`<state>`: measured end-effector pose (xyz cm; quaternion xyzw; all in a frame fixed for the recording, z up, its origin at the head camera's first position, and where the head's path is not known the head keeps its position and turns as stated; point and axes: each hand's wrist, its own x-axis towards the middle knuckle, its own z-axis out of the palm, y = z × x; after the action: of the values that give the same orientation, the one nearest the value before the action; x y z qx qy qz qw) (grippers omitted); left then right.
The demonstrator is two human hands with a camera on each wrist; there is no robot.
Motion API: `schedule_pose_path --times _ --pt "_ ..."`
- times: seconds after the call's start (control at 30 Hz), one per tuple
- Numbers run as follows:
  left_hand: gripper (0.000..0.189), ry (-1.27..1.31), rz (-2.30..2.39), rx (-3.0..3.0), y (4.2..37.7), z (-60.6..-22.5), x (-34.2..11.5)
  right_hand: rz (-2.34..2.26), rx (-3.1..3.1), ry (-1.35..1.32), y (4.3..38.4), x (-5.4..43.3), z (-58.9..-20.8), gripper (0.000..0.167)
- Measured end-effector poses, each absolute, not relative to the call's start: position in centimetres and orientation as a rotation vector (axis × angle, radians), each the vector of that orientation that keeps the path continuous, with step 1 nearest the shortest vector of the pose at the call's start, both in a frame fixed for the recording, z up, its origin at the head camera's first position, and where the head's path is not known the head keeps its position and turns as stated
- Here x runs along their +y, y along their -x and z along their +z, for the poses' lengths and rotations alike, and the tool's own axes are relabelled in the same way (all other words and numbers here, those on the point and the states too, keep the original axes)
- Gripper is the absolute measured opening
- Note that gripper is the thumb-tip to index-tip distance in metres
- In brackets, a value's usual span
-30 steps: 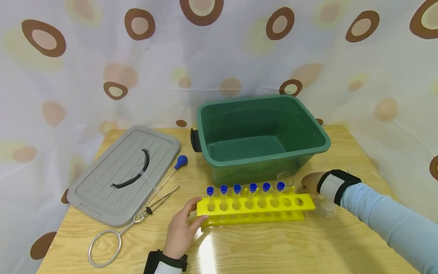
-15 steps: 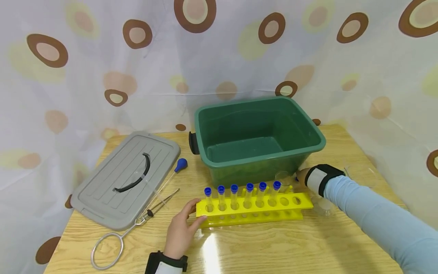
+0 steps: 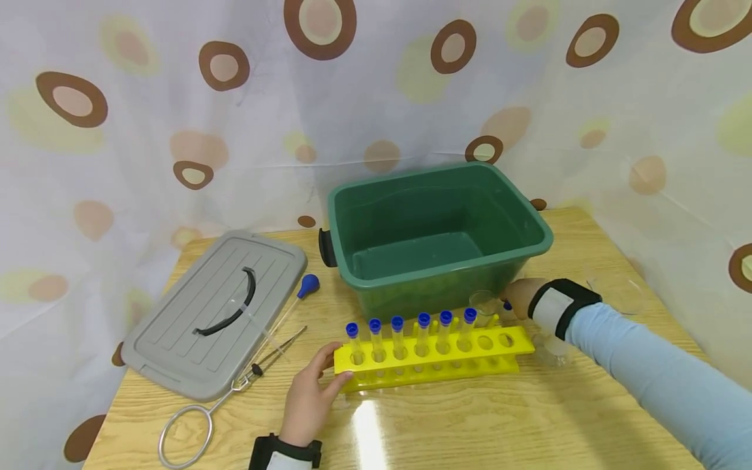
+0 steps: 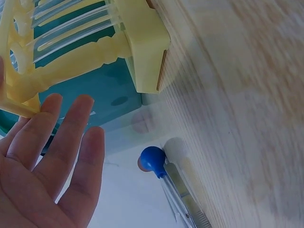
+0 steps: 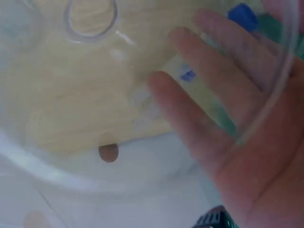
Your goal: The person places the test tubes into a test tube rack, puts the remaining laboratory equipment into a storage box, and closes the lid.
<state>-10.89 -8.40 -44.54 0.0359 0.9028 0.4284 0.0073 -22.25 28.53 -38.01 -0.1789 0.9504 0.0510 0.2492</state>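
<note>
A yellow test tube rack (image 3: 376,385) stands in front of the green bin, holding several clear test tubes with blue caps (image 3: 423,320). My left hand (image 3: 309,398) grips the rack's left end, thumb on the near side; in the left wrist view its other fingers (image 4: 90,156) are loosely extended beside the rack. At the bin's near right corner, my right hand (image 3: 525,297) pinches a test tube by its blue cap (image 3: 508,305); the tube's body is hard to make out. In the right wrist view, clear glass blurs the hand (image 5: 256,137), and the cap (image 5: 242,16) shows near its fingertips.
The green bin (image 3: 435,277) stands behind the rack. A clear beaker (image 3: 484,301) and another glass vessel (image 3: 552,350) sit close to my right hand. At left lie a grey lid (image 3: 211,313), a blue-bulbed dropper (image 3: 308,285) and a metal ring clamp (image 3: 187,436).
My right hand has moved left and back toward the bin's corner, carrying the blue cap with it. My left hand keeps its grip on the rack. The head view has shifted slightly.
</note>
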Motion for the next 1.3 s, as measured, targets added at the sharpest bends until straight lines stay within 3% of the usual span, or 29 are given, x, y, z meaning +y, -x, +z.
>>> schedule_pose_path --times 0.2,0.43,0.63,0.8,0.97,1.3 --pt "0.047 -0.1 1.335 2.822 11.0 -44.6 -8.6 0.107 2.844 0.635 21.4 29.1 -37.5 0.014" --pt "0.046 -0.111 1.357 2.821 11.1 -44.5 -8.8 0.03 3.025 0.693 20.6 29.8 -36.3 0.007" --pt "0.046 -0.116 1.36 2.813 11.2 -44.5 -8.7 -0.011 3.088 0.686 19.9 30.1 -34.2 0.013" --pt "0.046 -0.124 1.361 2.814 11.1 -44.5 -8.6 -0.093 3.084 0.639 19.0 29.8 -31.7 0.007" --pt "0.046 -0.121 1.359 2.82 11.1 -44.6 -8.6 -0.247 3.079 0.475 18.1 29.9 -29.0 0.022" --pt "0.046 -0.114 1.384 2.807 11.0 -44.7 -8.4 -0.613 3.238 0.382 15.8 30.0 -25.5 0.015"
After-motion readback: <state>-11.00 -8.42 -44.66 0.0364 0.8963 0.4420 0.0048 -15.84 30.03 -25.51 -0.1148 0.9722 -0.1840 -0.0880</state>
